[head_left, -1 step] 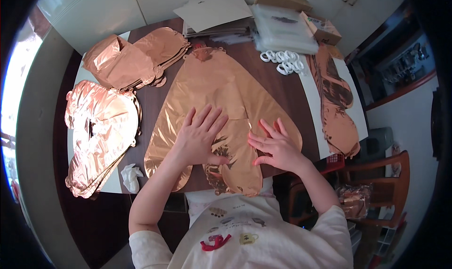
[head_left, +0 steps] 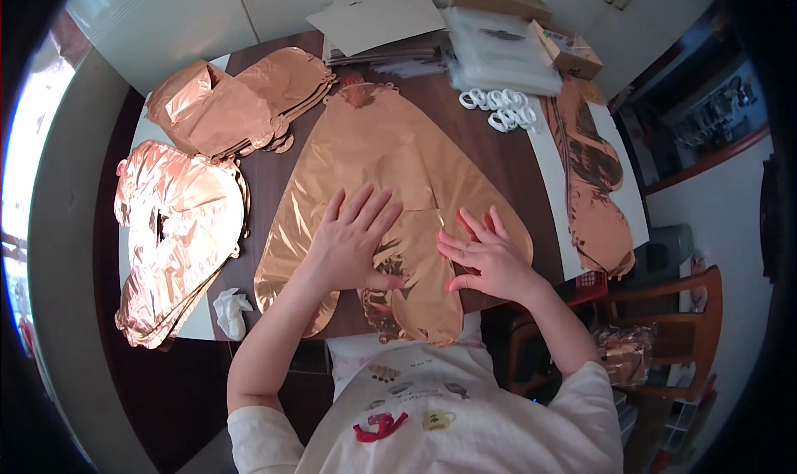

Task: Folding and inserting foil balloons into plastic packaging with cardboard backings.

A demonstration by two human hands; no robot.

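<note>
A large, flat rose-gold foil balloon [head_left: 390, 158] lies across the middle of the table, wide toward me and narrow at its far end. Its near edge is partly folded over on itself. On its left half rests my left hand [head_left: 353, 233], palm down with the fingers spread. My right hand [head_left: 486, 254] lies over the right half, its fingers also apart and its palm turned somewhat inward. Neither hand grips anything. Near the balloon's far tip is a small reddish-orange shape [head_left: 357, 94] that I cannot identify.
Stacked foil balloons lie on the left, one pile [head_left: 241, 100] behind another [head_left: 178, 233]. A crumpled white tissue [head_left: 232, 312] is at the near left. Foil pieces [head_left: 589, 183] lie at right. Behind are white ribbon rolls [head_left: 498, 109], clear plastic bags [head_left: 502, 51], cards [head_left: 378, 21] and a small box [head_left: 569, 51].
</note>
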